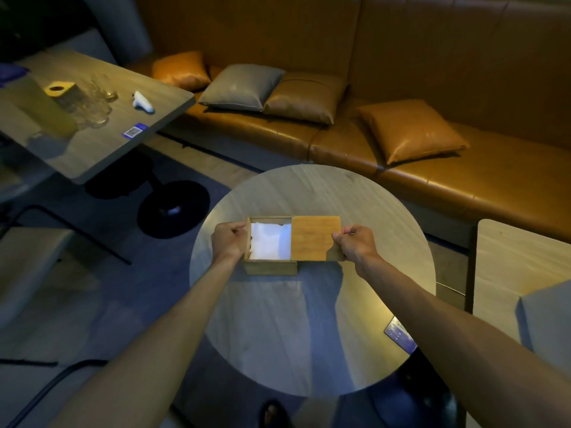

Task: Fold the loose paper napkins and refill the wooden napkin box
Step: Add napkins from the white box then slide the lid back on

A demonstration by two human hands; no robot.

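On the round pale wood-grain counter [309,319], a square light-wooden napkin box [269,267] sits near the middle. The left hand [229,242] grips its wall at 9 o'clock, fingers curled over the rim. The right hand [355,244] pinches the flat wooden sliding lid [312,237] at 3 o'clock; the lid covers nothing but the box's right edge. White paper napkins [269,242] lie inside; their number cannot be told. Beyond, at 12 o'clock, a tan leather bench sofa [463,180] carries four cushions [411,131]. At 10 o'clock a rectangular second counter [92,149] holds clear glasses [99,103].
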